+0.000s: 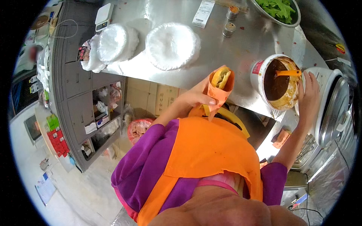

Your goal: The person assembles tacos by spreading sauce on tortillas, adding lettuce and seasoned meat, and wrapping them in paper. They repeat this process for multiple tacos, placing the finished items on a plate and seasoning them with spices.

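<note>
- My left hand (201, 96) held a filled bun (221, 77) in orange paper (217, 98), near the metal surface (218, 52).
- My right hand (310, 88) was at the white sauce tub (258, 83); its grip I couldn't tell.
- Grey cabinets (78, 78) stood left, leafy greens (277, 9) far right.

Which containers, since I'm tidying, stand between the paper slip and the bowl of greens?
In the head view, an orange-topped shaker and, lower down, another shaker.

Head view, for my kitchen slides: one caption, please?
Left hand holds filled bread in orange paper; right hand is at a tub of brown sauce.
</note>
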The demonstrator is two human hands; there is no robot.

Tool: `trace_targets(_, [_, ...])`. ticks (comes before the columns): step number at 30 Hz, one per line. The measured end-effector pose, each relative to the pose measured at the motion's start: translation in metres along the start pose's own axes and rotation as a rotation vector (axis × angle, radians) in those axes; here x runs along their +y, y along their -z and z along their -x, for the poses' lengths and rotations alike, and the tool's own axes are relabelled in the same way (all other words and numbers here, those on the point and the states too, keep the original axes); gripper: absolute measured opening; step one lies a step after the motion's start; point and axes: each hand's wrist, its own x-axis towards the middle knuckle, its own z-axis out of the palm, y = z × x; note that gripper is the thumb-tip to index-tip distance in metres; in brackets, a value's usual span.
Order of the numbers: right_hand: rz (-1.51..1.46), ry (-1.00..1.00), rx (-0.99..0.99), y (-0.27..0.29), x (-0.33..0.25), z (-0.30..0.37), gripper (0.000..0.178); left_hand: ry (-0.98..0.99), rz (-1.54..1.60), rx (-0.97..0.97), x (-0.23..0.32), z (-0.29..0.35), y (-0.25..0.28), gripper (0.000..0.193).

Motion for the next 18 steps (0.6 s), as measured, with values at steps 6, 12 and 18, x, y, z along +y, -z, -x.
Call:
trace_targets(6, [-0.052,-0.176,-0.18,-0.02,-0.008,-0.029,0.027,0.011,0.093,-0.017,0.026,-0.017,0.029,0.11])
trace_targets(12, [-0.147,-0.203,-0.242,-0.032,0.006,-0.025,0.031,0.069,0.118,-0.062,0.052,-0.043,0.034,0.113])
trace_targets(18, [-0.112,-0.277,-0.127,-0.032,-0.013,-0.028,0.034,0.083,0.149,-0.183,0.06,-0.069,0.044,0.114])
